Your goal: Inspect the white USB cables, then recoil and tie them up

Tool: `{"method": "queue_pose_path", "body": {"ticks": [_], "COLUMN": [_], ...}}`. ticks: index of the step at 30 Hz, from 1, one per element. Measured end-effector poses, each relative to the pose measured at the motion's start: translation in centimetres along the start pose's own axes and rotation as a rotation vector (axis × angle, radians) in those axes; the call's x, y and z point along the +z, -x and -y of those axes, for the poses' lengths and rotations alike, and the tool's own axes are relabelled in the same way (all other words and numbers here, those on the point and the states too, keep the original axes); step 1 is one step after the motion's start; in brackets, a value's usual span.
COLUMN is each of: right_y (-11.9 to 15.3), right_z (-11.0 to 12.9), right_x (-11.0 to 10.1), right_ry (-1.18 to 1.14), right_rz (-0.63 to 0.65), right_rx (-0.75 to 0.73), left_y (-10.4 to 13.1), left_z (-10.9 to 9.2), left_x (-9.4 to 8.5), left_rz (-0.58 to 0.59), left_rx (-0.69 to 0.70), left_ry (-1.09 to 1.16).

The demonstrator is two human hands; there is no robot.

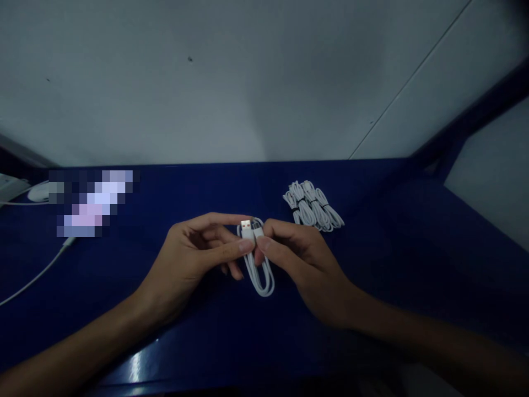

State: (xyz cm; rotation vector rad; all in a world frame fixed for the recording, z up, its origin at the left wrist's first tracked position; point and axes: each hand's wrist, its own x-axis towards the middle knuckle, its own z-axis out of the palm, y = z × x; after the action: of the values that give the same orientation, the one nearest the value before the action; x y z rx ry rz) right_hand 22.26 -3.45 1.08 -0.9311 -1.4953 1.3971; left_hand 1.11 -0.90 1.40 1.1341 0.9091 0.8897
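Note:
A white USB cable [264, 284], wound into a narrow loop, is pinched between both hands over the blue table. Its two plugs point away from me side by side, one a USB-A end with orange inside. My left hand [202, 245] grips the coil from the left, thumb on the USB-A plug and index finger stretched along the top. From the right, my right hand [295, 251] presses its thumb on the other plug's housing, fingers curled behind. Parts of the coil are hidden by the fingers.
Several coiled white cables [316, 207] with black ties lie bunched beyond my right hand. At the left is a blurred-out bright device [97, 204] with a white cord [39, 284] attached. A pale wall [231, 99] rises behind the blue table [397, 275].

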Motion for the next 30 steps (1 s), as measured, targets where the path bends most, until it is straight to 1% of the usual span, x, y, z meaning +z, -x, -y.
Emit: {"method": "queue_pose_path", "body": {"ticks": [10,21,30], "right_y": [0.06,-0.02,-0.01], "right_z": [-0.08,-0.06,-0.18], "right_x": [-0.10,-0.01,-0.13], "right_ry": [0.006,0.029,0.035], "right_rz": [-0.001,-0.003,-0.007], "right_rx": [-0.003,-0.005,-0.013], "left_y": [0.07,0.08,0.00], "left_z": [0.19,-0.11,-0.04], "left_x": [-0.23,0.13,-0.01], "left_rz": [0.004,0.001,0.002], "left_rx": [0.004,0.008,0.004], "left_ry": [-0.011,0.003,-0.025]}}
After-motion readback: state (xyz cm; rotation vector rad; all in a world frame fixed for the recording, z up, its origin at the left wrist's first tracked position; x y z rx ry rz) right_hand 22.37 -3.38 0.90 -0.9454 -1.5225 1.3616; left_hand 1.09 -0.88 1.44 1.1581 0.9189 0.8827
